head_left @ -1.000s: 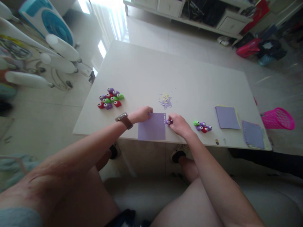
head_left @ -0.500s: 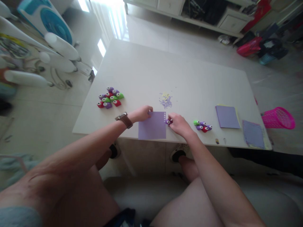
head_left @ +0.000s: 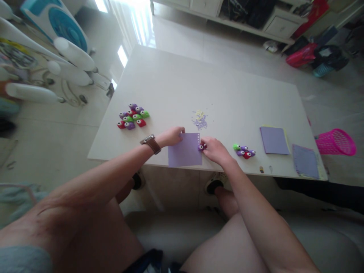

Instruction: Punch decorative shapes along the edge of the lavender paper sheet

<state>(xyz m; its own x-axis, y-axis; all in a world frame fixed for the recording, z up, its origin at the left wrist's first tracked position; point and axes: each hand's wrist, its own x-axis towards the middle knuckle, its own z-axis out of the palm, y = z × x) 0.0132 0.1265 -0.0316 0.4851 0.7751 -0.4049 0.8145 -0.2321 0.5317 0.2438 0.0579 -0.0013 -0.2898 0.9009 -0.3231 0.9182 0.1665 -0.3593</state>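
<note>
A square purple sheet of paper (head_left: 184, 153) lies at the near edge of the white table, with a short row of punched holes along the upper part of its right side. My left hand (head_left: 174, 136) pinches its top edge. In my right hand (head_left: 213, 149) is a small purple craft punch (head_left: 201, 147) with an eye-like dot, set against the sheet's right edge just below the holes. The fingers partly hide the punch. Beyond the sheet sits a little heap of purple and yellow paper bits (head_left: 200, 120).
Red, green and purple punches form a group (head_left: 132, 116) at left and a smaller group (head_left: 244, 151) at right. Farther right are a purple paper stack (head_left: 274, 140) and a second stack (head_left: 306, 162) with punched edges. A pink basket (head_left: 335, 142) stands beyond the table's right edge.
The punch in my right hand has shifted slightly down along the sheet's right edge. The sheet has turned a little and moved slightly right, with my left hand still on it.
</note>
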